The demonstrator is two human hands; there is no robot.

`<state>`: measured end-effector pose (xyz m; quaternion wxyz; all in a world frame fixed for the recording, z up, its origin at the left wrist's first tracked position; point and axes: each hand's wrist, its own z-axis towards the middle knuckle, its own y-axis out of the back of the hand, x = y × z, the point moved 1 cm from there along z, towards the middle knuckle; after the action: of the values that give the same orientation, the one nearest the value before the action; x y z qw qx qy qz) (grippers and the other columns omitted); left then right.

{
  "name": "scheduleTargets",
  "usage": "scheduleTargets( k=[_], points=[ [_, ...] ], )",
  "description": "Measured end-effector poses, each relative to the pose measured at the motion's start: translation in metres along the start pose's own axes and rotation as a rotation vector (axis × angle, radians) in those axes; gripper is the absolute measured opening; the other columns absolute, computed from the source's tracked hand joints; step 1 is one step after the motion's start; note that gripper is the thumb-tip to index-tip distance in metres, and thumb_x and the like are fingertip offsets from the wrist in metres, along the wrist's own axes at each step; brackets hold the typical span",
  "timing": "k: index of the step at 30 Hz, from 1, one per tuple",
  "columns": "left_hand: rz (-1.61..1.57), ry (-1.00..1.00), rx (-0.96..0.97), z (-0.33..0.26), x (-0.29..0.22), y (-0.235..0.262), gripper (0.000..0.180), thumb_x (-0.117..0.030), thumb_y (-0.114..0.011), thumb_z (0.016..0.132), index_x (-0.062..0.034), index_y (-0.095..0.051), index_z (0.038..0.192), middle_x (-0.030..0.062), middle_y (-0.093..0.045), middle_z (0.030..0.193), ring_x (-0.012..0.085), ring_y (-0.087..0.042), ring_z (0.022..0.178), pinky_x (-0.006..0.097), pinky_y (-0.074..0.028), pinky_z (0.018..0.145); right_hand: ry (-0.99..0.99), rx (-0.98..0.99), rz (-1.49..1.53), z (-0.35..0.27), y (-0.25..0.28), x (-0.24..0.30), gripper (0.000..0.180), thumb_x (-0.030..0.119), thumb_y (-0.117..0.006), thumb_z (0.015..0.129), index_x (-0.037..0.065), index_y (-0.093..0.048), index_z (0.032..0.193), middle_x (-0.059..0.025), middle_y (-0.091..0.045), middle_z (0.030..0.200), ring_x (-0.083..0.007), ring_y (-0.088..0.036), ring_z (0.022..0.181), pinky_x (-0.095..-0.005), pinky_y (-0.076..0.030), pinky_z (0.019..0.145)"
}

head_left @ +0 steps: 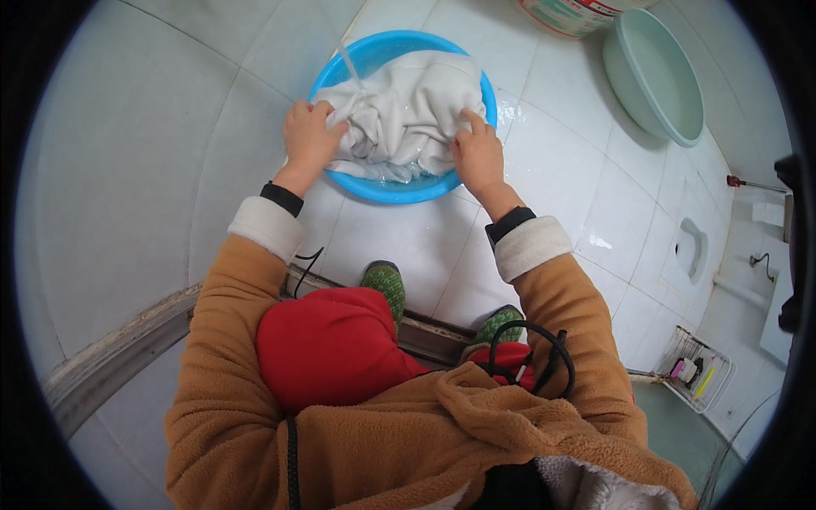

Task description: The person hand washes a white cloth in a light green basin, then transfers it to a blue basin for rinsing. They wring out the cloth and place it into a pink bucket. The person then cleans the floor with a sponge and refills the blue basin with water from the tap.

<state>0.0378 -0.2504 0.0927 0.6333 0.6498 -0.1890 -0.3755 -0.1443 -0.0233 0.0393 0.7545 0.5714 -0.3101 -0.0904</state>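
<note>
A bunched white cloth (408,106) lies wet in a round blue basin (399,193) on the tiled floor. Water (347,61) runs down in a thin stream onto its upper left part. My left hand (311,136) is closed on the cloth's left edge, by the basin's rim. At the right side of the basin, my right hand (479,155) has its fingers bent around the cloth's right edge. Some water shows along the near side of the basin, below the folds. What kind of cloth it is, I cannot tell.
A pale green basin (659,81) leans tilted at the back right, beside a red and white bucket (571,15). Further right is a squat toilet (691,251). A wire rack (697,371) holds small items. A raised door sill (425,333) crosses near my feet.
</note>
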Motion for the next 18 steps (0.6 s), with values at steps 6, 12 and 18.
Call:
scheduleTargets(
  k=[6,12,18],
  points=[
    [-0.686,-0.334,0.040,-0.038,-0.048,-0.034,0.044,-0.011,-0.070,0.075,-0.0010,-0.060,0.116,0.0172,-0.058,0.127,0.0354,-0.053,0.120,0.042,-0.041,0.103,-0.783,0.191,1.100,0.001,0.017,0.013,0.034,0.027,-0.073,0.085,-0.001,-0.064,0.101,-0.0164,-0.061,0.114,-0.0251,-0.063,0.095,-0.0360,-0.052,0.079],
    [-0.551,-0.939,0.553,-0.095,-0.115,-0.031,0.035,-0.012,-0.066,0.076,-0.0049,-0.062,0.110,0.0151,-0.062,0.120,0.0315,-0.061,0.108,0.040,-0.048,0.089,-0.684,0.263,1.119,-0.018,0.003,0.009,0.038,0.027,-0.067,0.090,-0.005,-0.059,0.110,-0.0079,-0.065,0.097,-0.0147,-0.061,0.082,-0.0275,-0.049,0.073],
    [-0.674,0.025,0.235,-0.032,-0.080,-0.037,0.021,-0.019,-0.066,0.085,-0.0061,-0.065,0.102,0.0107,-0.068,0.088,0.0191,-0.066,0.083,0.033,-0.050,0.071,-0.816,0.014,1.331,-0.046,-0.014,0.007,0.023,0.019,-0.058,0.096,-0.001,-0.060,0.105,-0.0040,-0.063,0.094,-0.0112,-0.055,0.081,-0.0275,-0.046,0.074]
  ],
)
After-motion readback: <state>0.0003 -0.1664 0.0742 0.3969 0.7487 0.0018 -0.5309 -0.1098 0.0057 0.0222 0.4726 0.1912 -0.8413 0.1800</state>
